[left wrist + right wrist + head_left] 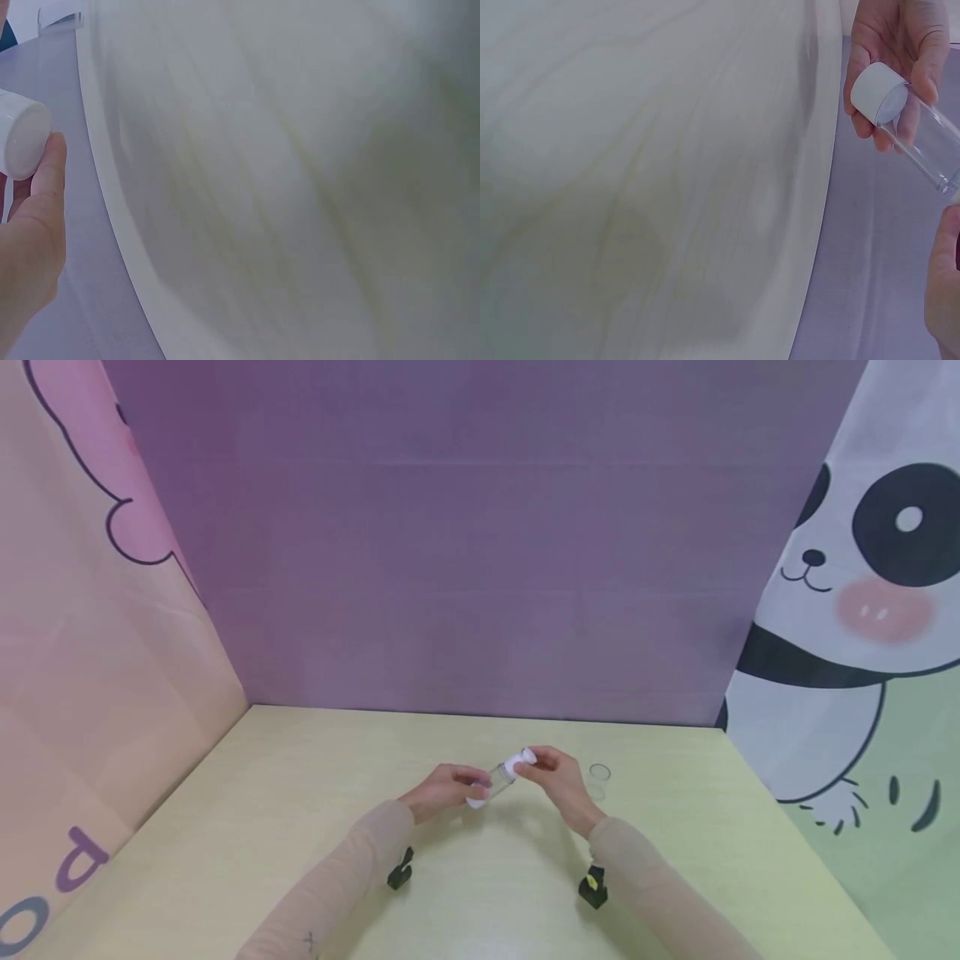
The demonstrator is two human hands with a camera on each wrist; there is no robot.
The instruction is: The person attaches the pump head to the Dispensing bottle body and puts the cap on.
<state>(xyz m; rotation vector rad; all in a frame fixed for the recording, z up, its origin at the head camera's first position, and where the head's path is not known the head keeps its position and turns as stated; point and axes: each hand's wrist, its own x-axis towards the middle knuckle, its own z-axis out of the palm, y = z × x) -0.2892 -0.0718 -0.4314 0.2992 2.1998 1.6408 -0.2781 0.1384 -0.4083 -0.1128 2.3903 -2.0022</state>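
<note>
Between the two hands, a slim clear bottle [500, 780] with white ends is held tilted above the table. My left hand [442, 789] pinches its lower white end [476, 798], a smooth round cap [878, 91] in the right wrist view. At the upper white part [519, 763], my right hand [562, 779] grips with thumb and fingers. The left wrist view shows a white round end [28, 139] against the left fingers [49, 172]. Only part of the right hand [943, 292] enters the right wrist view.
A clear cylindrical piece [598, 772] with a thin dark rim stands on the pale wooden table [300, 760], right of the right hand. A purple backdrop [480, 543] rises behind, with printed side panels at left and right. Black wrist devices [594, 887] hang under both forearms.
</note>
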